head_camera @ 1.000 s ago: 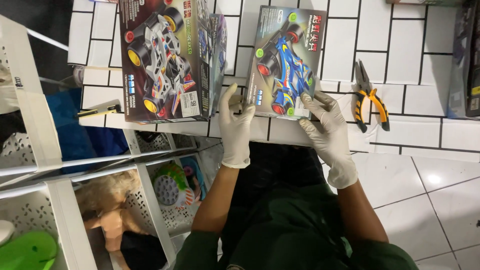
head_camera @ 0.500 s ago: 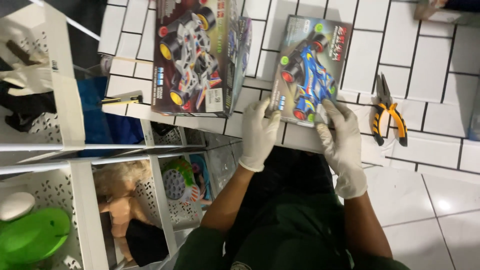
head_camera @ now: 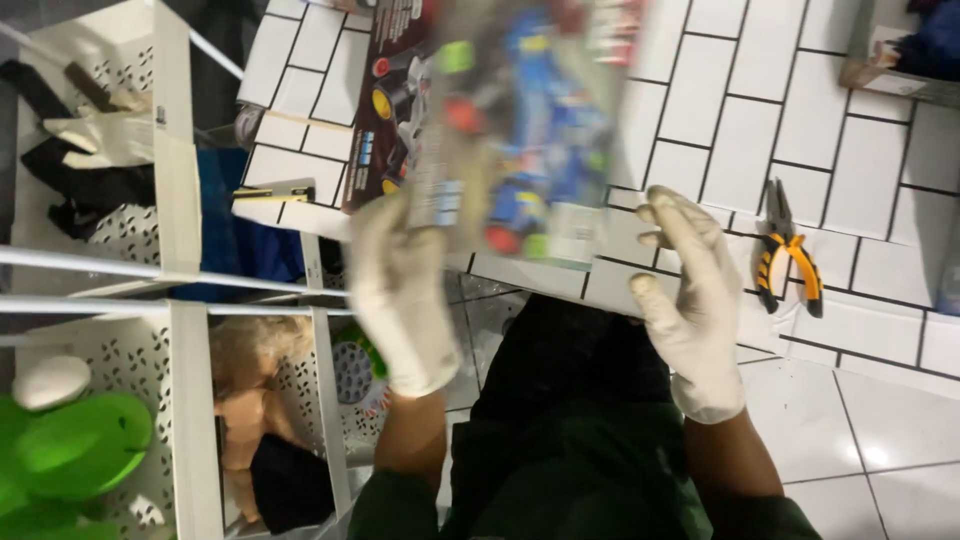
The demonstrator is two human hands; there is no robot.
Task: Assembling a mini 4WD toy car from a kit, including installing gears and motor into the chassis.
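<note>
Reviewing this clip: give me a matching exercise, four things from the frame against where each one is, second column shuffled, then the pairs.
Things:
1. blue toy-car box
2. pliers
3. doll
4. green toy

Places:
A. lying on the tiled top, right of the right hand
B. bottom-left corner, in the white rack
C. raised, blurred, at the left hand
D. rack compartment beside the left forearm

Pairs: 1-C, 2-A, 3-D, 4-B
</note>
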